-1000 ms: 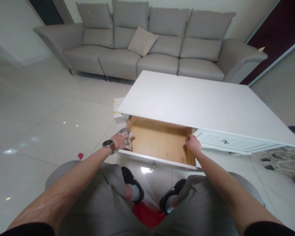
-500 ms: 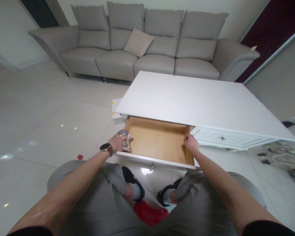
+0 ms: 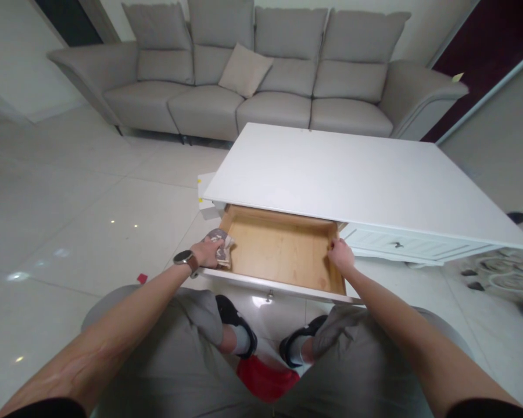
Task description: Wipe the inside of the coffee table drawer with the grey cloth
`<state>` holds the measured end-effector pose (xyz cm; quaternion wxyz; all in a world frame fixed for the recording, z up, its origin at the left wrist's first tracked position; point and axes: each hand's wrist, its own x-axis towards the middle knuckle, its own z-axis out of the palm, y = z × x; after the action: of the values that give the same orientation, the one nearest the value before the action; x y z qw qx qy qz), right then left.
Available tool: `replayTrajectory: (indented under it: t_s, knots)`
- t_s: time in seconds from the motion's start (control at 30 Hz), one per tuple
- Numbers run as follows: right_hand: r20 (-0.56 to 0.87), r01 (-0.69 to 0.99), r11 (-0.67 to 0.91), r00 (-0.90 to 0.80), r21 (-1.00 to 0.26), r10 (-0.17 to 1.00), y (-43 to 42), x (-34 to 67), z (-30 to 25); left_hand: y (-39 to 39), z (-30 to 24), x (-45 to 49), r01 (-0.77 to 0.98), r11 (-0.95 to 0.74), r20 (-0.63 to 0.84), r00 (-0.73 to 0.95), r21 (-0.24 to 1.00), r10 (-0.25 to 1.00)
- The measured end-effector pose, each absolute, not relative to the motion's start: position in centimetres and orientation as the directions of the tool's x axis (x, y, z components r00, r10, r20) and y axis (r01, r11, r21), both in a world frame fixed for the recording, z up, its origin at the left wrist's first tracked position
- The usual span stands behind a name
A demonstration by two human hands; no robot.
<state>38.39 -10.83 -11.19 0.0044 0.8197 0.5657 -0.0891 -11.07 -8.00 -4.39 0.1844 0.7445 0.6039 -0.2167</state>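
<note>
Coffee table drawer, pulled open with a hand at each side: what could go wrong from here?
The right hand is at the right side of the drawer, so it might be pinched if the drawer slid in. The patterned cloth under the left hand could snag at the edge. Black shoes close by could be hit if the drawer dropped.

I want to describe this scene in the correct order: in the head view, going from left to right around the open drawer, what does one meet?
Small red scrap → wristwatch → left hand → patterned cloth → metal knob → right hand → dark handle.
</note>
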Motion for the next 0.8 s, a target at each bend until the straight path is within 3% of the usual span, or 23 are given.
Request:
replayTrajectory:
  t_s: [0.6, 0.8]
  knots:
    - [-0.162, 0.932, -0.363, 0.355, -0.02, 0.921, -10.9, 38.2, -11.0, -1.2, -5.2, -9.7, 0.991, -0.122, -0.478, 0.136, 0.059, 0.868]
    - [-0.149, 0.941, -0.339, 0.333, -0.014, 0.931, -10.8, 38.5, -11.1, 1.2, -5.9, -8.9, 0.988, -0.103, -0.37, 0.137, 0.111, 0.919]
